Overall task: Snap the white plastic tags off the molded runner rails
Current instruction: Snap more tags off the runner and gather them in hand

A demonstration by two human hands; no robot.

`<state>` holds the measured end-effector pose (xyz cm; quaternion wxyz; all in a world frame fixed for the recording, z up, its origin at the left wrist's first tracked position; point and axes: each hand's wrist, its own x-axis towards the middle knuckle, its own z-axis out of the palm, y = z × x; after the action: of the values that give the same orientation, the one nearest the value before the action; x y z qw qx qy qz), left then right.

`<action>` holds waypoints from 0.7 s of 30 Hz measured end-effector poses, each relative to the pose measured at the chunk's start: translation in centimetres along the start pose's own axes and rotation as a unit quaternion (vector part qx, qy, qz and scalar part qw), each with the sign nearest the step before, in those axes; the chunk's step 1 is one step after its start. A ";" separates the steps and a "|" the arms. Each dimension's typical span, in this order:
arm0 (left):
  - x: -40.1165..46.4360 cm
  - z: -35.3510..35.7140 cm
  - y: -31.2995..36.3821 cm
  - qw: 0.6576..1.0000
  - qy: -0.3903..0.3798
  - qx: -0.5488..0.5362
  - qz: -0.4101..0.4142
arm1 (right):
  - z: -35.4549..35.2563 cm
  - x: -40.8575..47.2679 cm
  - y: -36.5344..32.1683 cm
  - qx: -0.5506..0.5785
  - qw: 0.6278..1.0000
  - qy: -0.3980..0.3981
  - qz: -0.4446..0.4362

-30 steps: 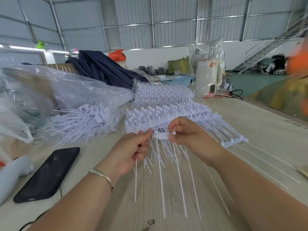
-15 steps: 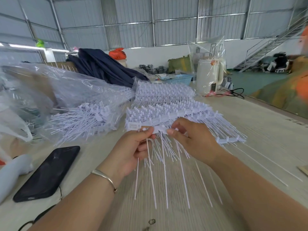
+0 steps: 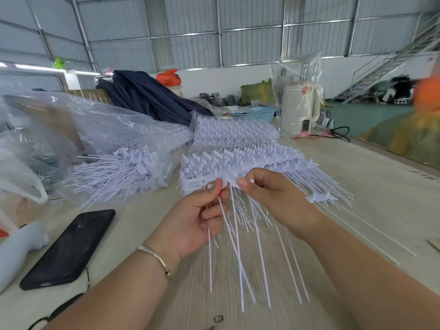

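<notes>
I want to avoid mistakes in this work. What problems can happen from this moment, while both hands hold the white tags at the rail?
1. The left hand already grips several loose tags; more may slip out and scatter on the table.
2. The right hand pinches at the runner rail; a hard twist could bend the thin tails.
3. The phone lies close, so dropped tags may land on it.

Table (image 3: 357, 210): phone (image 3: 69, 246), runner rails (image 3: 238, 148), bag (image 3: 107, 144).
</notes>
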<state>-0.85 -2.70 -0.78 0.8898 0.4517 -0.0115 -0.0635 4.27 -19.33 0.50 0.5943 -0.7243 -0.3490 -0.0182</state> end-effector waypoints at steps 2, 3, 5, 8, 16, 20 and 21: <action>0.0 0.1 -0.3 1.000 -0.007 0.004 -0.016 | 0.2 -0.1 0.0 0.003 1.000 -0.005 -0.001; 0.0 0.3 -0.5 1.000 -0.012 0.011 -0.026 | 0.3 -0.1 0.0 0.003 1.000 -0.007 -0.002; 0.0 0.5 -0.9 0.998 -0.025 0.035 -0.040 | 0.7 -0.2 0.0 0.005 1.000 -0.017 0.001; 0.1 0.7 -1.2 0.997 -0.032 0.057 -0.042 | 1.1 -0.3 -0.3 0.021 0.999 -0.022 0.009; 0.6 -0.3 -0.2 0.996 0.074 0.041 0.011 | 0.3 0.2 0.4 0.013 0.998 0.061 0.003; 0.9 -0.4 -0.2 0.994 0.105 0.023 -0.001 | 0.3 0.4 0.5 0.034 0.998 0.056 0.020; 0.8 -0.3 -0.1 0.995 0.093 0.037 0.004 | 0.3 0.3 0.5 0.037 0.998 0.054 0.019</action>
<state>-0.03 -2.60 -1.10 0.8702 0.4878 0.0671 -0.0171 4.70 -18.92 0.09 0.6387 -0.7067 -0.3025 -0.0335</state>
